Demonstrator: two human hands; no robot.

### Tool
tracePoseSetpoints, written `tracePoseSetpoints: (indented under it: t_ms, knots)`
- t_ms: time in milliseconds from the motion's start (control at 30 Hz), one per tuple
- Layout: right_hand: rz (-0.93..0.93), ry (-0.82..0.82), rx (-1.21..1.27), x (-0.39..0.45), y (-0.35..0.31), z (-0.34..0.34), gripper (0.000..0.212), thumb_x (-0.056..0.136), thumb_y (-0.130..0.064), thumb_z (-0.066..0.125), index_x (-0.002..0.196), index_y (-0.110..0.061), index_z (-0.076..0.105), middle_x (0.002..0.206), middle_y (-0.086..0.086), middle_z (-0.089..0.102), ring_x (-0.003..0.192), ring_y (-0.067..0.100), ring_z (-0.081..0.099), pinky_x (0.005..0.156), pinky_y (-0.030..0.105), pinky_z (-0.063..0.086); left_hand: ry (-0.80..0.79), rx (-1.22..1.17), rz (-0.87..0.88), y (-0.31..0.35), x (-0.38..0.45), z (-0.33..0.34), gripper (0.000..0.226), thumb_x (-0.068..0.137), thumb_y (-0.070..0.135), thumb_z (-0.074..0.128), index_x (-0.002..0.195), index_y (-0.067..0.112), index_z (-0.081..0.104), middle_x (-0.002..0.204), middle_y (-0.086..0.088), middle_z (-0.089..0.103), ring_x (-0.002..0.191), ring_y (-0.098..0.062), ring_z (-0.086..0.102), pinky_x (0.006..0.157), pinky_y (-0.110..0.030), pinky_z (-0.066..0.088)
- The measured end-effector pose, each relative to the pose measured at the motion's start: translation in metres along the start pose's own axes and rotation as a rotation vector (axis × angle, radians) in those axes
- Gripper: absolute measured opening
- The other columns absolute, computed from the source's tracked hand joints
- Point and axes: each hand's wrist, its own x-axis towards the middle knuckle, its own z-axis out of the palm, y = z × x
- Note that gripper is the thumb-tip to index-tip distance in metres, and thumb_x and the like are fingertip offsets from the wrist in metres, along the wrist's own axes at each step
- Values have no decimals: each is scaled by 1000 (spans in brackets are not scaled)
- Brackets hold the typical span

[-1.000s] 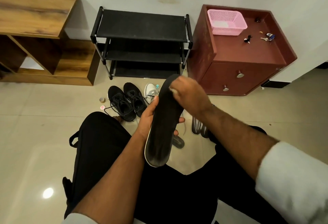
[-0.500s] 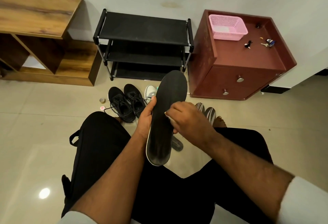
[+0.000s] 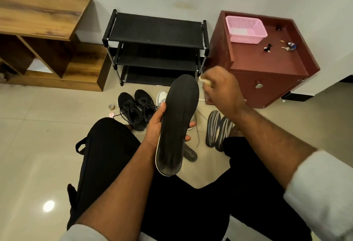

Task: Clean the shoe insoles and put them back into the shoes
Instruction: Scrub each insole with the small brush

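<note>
Currently, left hand (image 3: pixel 158 126) grips the black insole (image 3: pixel 177 126) at mid-length, toe end up. Right hand (image 3: pixel 221 89), beside the toe end, pinches a pale cloth (image 3: pixel 205 81).

The person wears a pale grey-white top, its sleeves (image 3: pixel 324 189) pushed up so both forearms are bare. The cuffs look soft and a little rumpled (the nearer one blurs at the picture's edge). Black trousers (image 3: pixel 107 156) cover both legs, plain and loose, with a small fabric loop (image 3: pixel 80 145) standing out at the left knee's side.
</note>
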Motion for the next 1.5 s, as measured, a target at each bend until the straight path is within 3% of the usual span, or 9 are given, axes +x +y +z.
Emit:
tracePoseSetpoints:
  t_ms: [100, 200, 500, 667, 867, 1033, 1267, 1400, 1500]
  knots:
    - [-158, -99, 80, -47, -33, 4, 9, 88, -6, 57, 91, -6, 65, 86, 6, 61, 78, 16, 55, 70, 31, 49, -21, -14, 20, 2, 3, -3, 68, 90, 61, 38, 111, 7, 74, 113, -15, 68, 93, -30, 66, 61, -38, 57]
    - [-225, -235, 41, -70, -44, 19, 16, 90, -12, 53, 94, -7, 67, 87, 8, 63, 78, 19, 58, 71, 33, 52, 18, -13, 36, 0, 6, -7, 66, 96, 59, 37, 124, 7, 64, 112, -16, 69, 91, -30, 69, 68, -43, 60]
    - [43, -192, -104, -1, 11, 17, 11, 87, -8, 57, 94, -7, 65, 92, 9, 58, 85, 26, 56, 74, 37, 45, -14, 39, -17, -1, -1, -8, 85, 84, 62, 54, 146, 5, 41, 132, -20, 58, 102, -34, 67, 66, -42, 60]
    - [-83, -126, -22, -10, -6, 12, 8, 84, -6, 59, 90, -8, 65, 86, 6, 59, 80, 20, 55, 70, 34, 46, 47, 7, 43, -1, -1, -4, 77, 87, 62, 42, 130, 1, 57, 122, -20, 65, 99, -30, 68, 76, -40, 58]
    - [-156, -273, 88, -56, -34, 29, 9, 86, -6, 62, 93, -8, 67, 89, 7, 64, 83, 18, 58, 75, 31, 50, 125, -78, 148, -4, 2, -1, 64, 92, 61, 42, 108, 9, 75, 114, -14, 70, 100, -28, 67, 89, -40, 55]
    - [-73, -278, 151, -77, -44, 32, 14, 85, -6, 65, 98, -7, 70, 94, 7, 67, 86, 18, 61, 77, 26, 47, 208, -2, 99, -2, 4, 2, 59, 100, 51, 40, 128, 4, 62, 130, -19, 63, 108, -30, 64, 98, -42, 48]
    - [-142, -457, 356, -120, -72, 16, 20, 81, -6, 66, 100, -10, 72, 96, 2, 68, 88, 12, 62, 80, 27, 51, 241, -85, 123, 7, 8, -8, 69, 97, 56, 42, 99, -4, 76, 123, -26, 64, 118, -35, 59, 111, -45, 41]
    - [-109, -331, 365, -94, -62, 6, 19, 83, -6, 68, 101, -10, 72, 95, 1, 68, 87, 2, 56, 82, 14, 46, 207, -104, 114, 9, 6, -6, 69, 94, 59, 45, 108, -3, 73, 124, -23, 64, 115, -33, 57, 110, -44, 41]
    - [-104, -239, 236, -57, -44, 17, 16, 87, -8, 64, 101, -10, 71, 94, 2, 67, 84, 5, 55, 79, 22, 50, 275, -76, 161, 8, 6, 1, 60, 98, 54, 42, 114, 3, 70, 116, -17, 69, 100, -29, 68, 97, -42, 50]
